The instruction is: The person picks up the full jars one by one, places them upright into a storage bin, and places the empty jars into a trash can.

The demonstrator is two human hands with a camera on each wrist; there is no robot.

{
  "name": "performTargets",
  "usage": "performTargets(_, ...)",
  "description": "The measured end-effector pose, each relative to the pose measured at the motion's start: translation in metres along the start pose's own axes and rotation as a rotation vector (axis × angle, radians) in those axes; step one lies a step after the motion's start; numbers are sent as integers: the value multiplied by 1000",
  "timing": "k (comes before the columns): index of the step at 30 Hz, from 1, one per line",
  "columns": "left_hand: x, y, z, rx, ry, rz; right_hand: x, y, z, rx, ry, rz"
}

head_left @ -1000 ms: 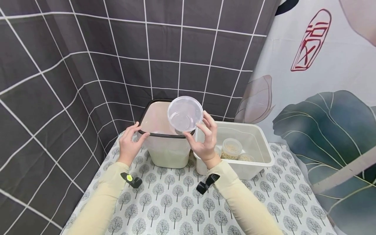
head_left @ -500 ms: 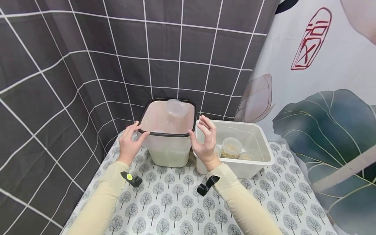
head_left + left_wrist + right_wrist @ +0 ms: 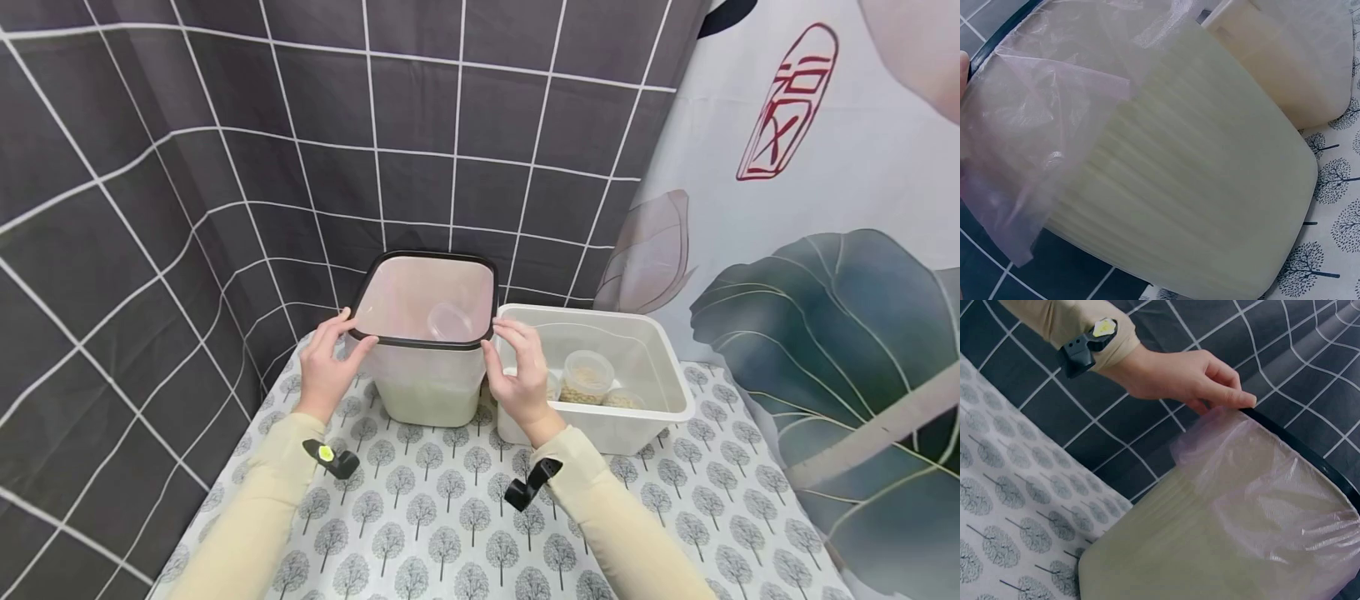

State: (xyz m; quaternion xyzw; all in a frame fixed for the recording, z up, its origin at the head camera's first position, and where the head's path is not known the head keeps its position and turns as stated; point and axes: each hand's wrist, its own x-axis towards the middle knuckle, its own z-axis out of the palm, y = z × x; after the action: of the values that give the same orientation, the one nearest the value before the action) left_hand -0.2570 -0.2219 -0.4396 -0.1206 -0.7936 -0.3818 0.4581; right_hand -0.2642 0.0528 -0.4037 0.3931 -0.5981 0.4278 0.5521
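A pale trash bin [image 3: 431, 392] with a black rim and a thin pinkish plastic liner [image 3: 1260, 481] stands before the tiled curtain. My left hand [image 3: 324, 367] pinches the rim at the front left corner; the right wrist view shows its thumb over the edge. At the front right corner, my right hand [image 3: 521, 375] has thumb and fingertips on the rim. Inside the bin, low against the liner, shows a clear round plastic tub [image 3: 450, 321]. In the left wrist view, the liner's loose edge [image 3: 1016, 206] hangs over the bin's outside.
Right beside the bin is a white rectangular basin [image 3: 660, 358] holding several clear tubs [image 3: 587, 377] with beige contents. All stand on a tree-print tablecloth [image 3: 442, 533]. A dark curtain with a white grid [image 3: 420, 100] rises behind.
My right hand has let go of the clear plastic tub, which has dropped into the bin. That hand has then come to the bin's right rim; the left hand has stayed put.
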Motion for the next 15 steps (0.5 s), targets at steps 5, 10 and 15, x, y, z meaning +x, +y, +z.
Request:
performTargets(5, 1, 1, -4, 22, -44, -35, -7, -1, -6, 8, -99, 33)
performTargets(10, 4, 6, -11, 55, -116, -95, -12, -2, -9, 18, -141, 44)
performTargets(15, 7, 9, -22, 85, -222, -120, -18, -6, -15, -6, -218, 92)
